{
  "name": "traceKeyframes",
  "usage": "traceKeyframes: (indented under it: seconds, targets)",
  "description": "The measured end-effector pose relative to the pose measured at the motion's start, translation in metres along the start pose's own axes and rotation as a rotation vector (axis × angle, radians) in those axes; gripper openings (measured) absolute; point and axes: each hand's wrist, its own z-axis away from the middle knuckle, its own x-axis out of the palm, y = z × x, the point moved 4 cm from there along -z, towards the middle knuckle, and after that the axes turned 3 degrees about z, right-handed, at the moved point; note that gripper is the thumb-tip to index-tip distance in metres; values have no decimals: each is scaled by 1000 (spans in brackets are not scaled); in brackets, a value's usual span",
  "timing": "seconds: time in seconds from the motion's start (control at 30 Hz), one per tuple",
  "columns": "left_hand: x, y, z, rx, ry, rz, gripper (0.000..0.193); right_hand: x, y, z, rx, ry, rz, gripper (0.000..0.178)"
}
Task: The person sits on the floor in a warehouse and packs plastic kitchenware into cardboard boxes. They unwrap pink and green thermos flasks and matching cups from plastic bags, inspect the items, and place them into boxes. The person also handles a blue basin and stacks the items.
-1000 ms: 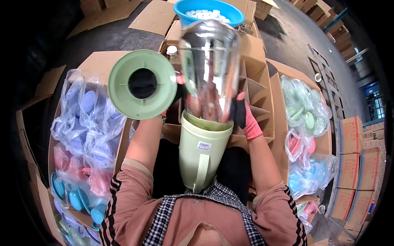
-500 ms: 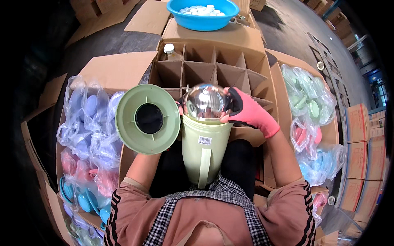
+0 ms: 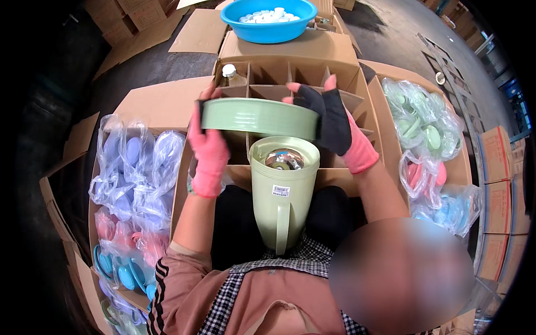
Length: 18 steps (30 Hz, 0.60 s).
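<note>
A pale green jug body [image 3: 281,191] with a handle stands upright between my thighs. Inside its open mouth sits a shiny silver flask liner [image 3: 284,160], now mostly sunk below the rim. Just above the mouth is a wide, round green plastic cap [image 3: 259,116], seen edge-on and a little blurred. My left hand [image 3: 209,149], in a pink and black fingerless glove, grips its left end. My right hand [image 3: 340,125], gloved the same way, is at its right end with fingers stretched out; whether it touches the rim is hard to tell.
Ahead is a divided carton [image 3: 272,74] with a white-capped bottle [image 3: 230,75] in one compartment. Behind it a blue basin [image 3: 268,28] holds white caps. Cartons of bagged plastic parts flank me: purple ones [image 3: 133,151] left, green ones [image 3: 432,137] right. Stacked boxes [image 3: 496,206] stand far right.
The silver liner has gone down into the jug body, and my right hand has let go of it. The round green cap has moved right, from beside the jug to over its mouth, and turned edge-on.
</note>
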Motion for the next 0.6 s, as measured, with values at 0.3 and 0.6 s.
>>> traceKeyframes:
  seconds: [0.3,0.6]
  targets:
    - [-19,-80,26,-351,-415,-182,66,-77,50,-34,-515,29,322,57]
    - [-9,-55,56,-270,-419,-296,50,-77,74,2,-517,-46,355,43]
